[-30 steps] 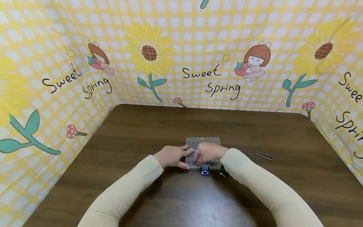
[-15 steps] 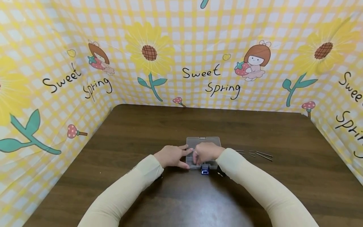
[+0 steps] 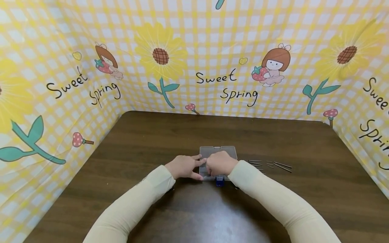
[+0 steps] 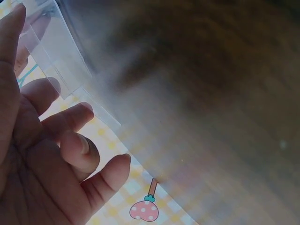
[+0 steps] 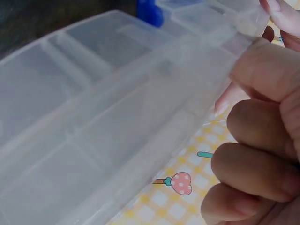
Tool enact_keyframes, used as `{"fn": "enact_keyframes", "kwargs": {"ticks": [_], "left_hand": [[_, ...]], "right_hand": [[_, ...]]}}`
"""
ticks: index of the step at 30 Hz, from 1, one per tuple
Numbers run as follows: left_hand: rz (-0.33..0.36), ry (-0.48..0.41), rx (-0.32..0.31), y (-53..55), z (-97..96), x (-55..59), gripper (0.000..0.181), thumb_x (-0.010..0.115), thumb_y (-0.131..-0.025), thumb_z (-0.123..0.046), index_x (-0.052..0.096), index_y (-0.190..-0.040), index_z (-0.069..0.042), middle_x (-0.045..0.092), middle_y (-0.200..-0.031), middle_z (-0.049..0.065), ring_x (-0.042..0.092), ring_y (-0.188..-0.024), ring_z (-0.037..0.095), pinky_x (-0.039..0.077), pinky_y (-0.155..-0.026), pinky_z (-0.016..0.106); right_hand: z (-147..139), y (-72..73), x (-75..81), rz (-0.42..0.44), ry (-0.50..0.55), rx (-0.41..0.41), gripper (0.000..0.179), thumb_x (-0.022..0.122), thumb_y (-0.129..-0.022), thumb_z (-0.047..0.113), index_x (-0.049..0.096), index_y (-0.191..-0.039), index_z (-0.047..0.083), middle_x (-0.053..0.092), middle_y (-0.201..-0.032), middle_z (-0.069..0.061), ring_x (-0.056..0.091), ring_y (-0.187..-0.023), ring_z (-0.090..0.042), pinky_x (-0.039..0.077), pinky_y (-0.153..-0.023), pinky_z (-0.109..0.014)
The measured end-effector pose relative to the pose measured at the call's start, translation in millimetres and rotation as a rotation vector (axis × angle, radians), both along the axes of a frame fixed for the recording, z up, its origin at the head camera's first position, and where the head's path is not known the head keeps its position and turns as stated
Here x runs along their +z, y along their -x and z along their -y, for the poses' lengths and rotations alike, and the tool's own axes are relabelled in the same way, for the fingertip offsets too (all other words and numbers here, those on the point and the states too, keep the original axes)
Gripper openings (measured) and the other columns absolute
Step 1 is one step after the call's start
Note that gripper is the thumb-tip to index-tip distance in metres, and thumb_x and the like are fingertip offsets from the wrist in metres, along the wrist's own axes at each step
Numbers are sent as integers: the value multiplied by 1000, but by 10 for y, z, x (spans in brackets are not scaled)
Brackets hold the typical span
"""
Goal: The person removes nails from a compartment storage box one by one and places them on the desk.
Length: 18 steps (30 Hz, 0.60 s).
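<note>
A clear plastic compartment box (image 3: 204, 171) lies on the table with its lid (image 3: 207, 150) folded back on the far side. My left hand (image 3: 183, 166) rests against the box's left side, fingers spread and thumb near the front corner. Over the compartments is my right hand (image 3: 221, 163), fingers curled and tips pointing down into a left front compartment. In the right wrist view the curled fingers (image 5: 255, 168) are beside the box wall; what the tips pinch, if anything, is hidden. A blue piece (image 3: 220, 181) sits at the front edge of the box.
Several thin metal rods (image 3: 282, 166), like nails or pins, lie on the brown table (image 3: 194, 216) to the right of the box, some close to the right sleeve (image 3: 243, 177). A yellow checked cloth (image 3: 182, 87) surrounds the table's back and sides.
My right hand has shifted slightly left and its fingers have gone lower into the box. More of the metal rods show beside the right sleeve. The left hand has stayed put.
</note>
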<state>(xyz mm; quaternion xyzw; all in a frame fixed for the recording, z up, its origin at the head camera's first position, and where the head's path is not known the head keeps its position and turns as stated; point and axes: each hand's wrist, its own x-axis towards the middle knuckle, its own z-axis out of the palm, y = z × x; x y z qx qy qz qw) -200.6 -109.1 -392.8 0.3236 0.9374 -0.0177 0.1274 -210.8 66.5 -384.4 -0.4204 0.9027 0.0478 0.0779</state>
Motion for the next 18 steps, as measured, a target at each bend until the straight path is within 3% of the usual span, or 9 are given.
{"fn": "enact_keyframes", "kwargs": {"ticks": [5, 11, 18], "left_hand": [[1, 0, -3, -6, 1, 2, 76, 63, -83, -57, 43, -146, -19, 40, -149, 7, 47, -47, 13, 35, -44, 27], [4, -3, -11, -5, 2, 3, 76, 63, -83, -56, 44, -146, -18, 41, -148, 8, 48, -48, 14, 34, -44, 27], [-3, -6, -9, -7, 9, 6, 76, 63, -83, -56, 44, -146, -17, 41, -148, 8, 57, -58, 16, 38, -45, 28]], "right_hand": [[13, -24, 39, 29, 9, 20, 14, 76, -80, 12, 75, -70, 22, 68, -75, 10, 57, -61, -5, 52, -59, -29], [25, -14, 50, 74, 3, 32, 21, 69, -82, 6, 72, -66, 19, 62, -66, 11, 44, -53, -5, 45, -53, -26], [27, 11, 79, 114, -16, 50, 15, 70, -84, 9, 74, -73, 18, 65, -72, 9, 51, -58, -5, 49, -60, -28]]}}
